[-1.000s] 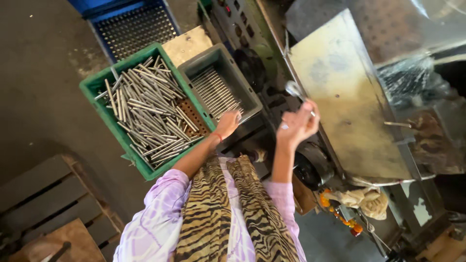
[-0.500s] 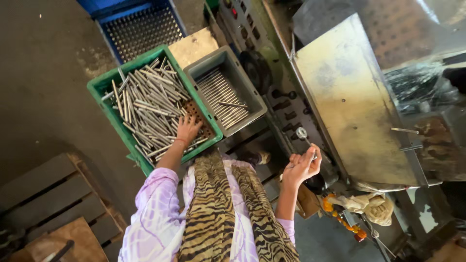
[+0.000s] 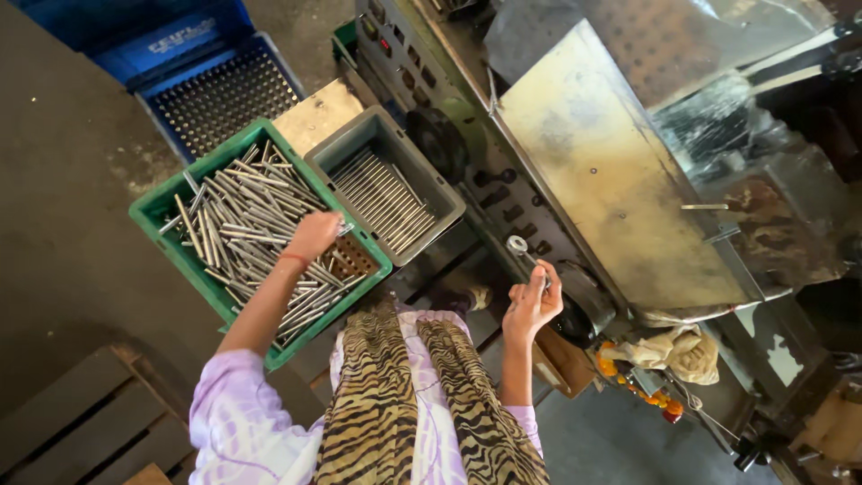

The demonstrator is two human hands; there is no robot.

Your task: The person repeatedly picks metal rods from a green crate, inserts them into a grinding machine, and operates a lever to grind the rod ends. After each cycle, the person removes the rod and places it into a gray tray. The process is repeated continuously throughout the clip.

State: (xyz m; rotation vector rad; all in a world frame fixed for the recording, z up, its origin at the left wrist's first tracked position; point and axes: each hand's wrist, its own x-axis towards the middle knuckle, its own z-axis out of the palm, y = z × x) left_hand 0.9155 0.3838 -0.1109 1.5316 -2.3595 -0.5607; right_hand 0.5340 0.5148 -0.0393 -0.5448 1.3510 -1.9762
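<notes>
A blue perforated crate [image 3: 211,85] stands at the top left on the dark floor [image 3: 63,216], and wooden pallet boards [image 3: 72,431] lie at the bottom left. A large tilted metal sheet [image 3: 611,171] covers the machine, with black control knobs [image 3: 435,139] beside it. A crumpled beige cloth [image 3: 678,350] lies below the sheet, near some small orange pieces [image 3: 628,382].

Rods [image 3: 242,216]: bright, smooth metal. Green crate [image 3: 148,216] and grey bin [image 3: 359,144]: matt plastic. Machine panel [image 3: 611,180]: dull, stained sheet metal. Pallet [image 3: 81,422], near left: rough wood. Scarf [image 3: 377,413]: striped cloth.
</notes>
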